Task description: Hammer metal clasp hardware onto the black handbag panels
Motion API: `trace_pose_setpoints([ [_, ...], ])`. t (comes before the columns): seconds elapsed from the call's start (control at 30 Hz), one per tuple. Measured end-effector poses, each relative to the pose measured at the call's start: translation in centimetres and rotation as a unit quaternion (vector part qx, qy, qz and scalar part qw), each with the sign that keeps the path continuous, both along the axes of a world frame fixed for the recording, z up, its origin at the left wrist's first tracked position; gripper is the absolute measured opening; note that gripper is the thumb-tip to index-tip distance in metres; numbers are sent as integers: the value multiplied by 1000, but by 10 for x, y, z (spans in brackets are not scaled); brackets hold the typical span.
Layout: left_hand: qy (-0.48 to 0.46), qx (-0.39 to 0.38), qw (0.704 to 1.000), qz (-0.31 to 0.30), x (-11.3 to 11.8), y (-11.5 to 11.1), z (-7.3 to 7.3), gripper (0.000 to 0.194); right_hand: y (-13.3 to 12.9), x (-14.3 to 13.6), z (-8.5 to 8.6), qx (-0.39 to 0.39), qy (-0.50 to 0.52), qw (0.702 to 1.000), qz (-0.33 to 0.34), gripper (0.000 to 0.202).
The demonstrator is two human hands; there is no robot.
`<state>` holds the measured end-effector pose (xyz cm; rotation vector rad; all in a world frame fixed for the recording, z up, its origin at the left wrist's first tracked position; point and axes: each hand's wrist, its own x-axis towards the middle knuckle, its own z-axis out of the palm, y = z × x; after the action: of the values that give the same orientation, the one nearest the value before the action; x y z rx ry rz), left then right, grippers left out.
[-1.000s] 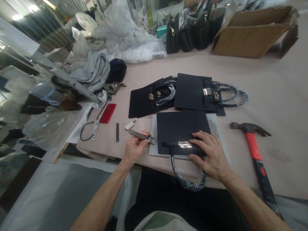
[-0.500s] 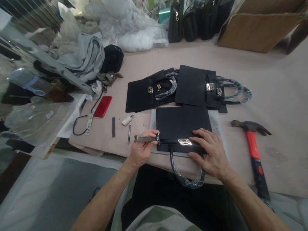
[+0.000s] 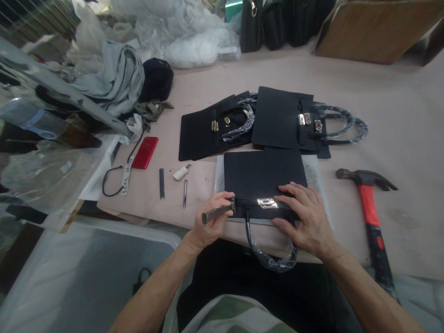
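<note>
A black bag panel (image 3: 263, 173) with a gold clasp (image 3: 267, 203) lies on a pale slab (image 3: 315, 173) at the table's front edge. Its plastic-wrapped handle (image 3: 265, 260) hangs over the edge toward me. My left hand (image 3: 212, 219) is closed on a metal punch tool (image 3: 217, 213), whose head is at the left end of the panel's strap. Flat on the right part of the panel, beside the clasp, rests my right hand (image 3: 305, 217) with its fingers spread.
More black panels (image 3: 280, 115) with wrapped handles lie behind. A hammer (image 3: 369, 208) is at right. A red phone (image 3: 145, 152), a grey strip (image 3: 162, 183), a white-handled tool (image 3: 181, 173) and a metal rod (image 3: 185, 193) lie at left. A cardboard box (image 3: 374, 32) stands at back right.
My left hand has shifted slightly right with the punch tool, which has turned so its near end points lower. My right hand stays on the panel. The view has shifted slightly.
</note>
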<state>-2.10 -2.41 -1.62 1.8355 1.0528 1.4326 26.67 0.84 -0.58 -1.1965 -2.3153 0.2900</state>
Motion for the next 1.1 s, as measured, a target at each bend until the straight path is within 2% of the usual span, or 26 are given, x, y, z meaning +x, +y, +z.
trace_pose_setpoints([
  [0.27, 33, 10, 999, 8, 1, -1, -1, 19, -1, 1, -2, 2, -1, 1000, -6, 42],
  [0.47, 26, -1, 996, 88, 9, -13, -10, 20, -1, 2, -3, 4, -9, 1000, -7, 42],
  [0.6, -10, -17, 994, 110, 12, -17, -16, 22, 0, 3, -3, 3, -15, 1000, -3, 43],
  [0.7, -6, -19, 996, 86, 9, -13, -15, 21, 0, 3, -3, 2, -17, 1000, -1, 43],
  [0.9, 26, -7, 999, 19, 2, 5, -2, 19, 1, 2, -1, -1, -13, 1000, -2, 42],
  [1.1, 73, 6, 997, 13, 4, 14, 5, 15, 1, 1, 0, -4, -7, 1000, -3, 42],
])
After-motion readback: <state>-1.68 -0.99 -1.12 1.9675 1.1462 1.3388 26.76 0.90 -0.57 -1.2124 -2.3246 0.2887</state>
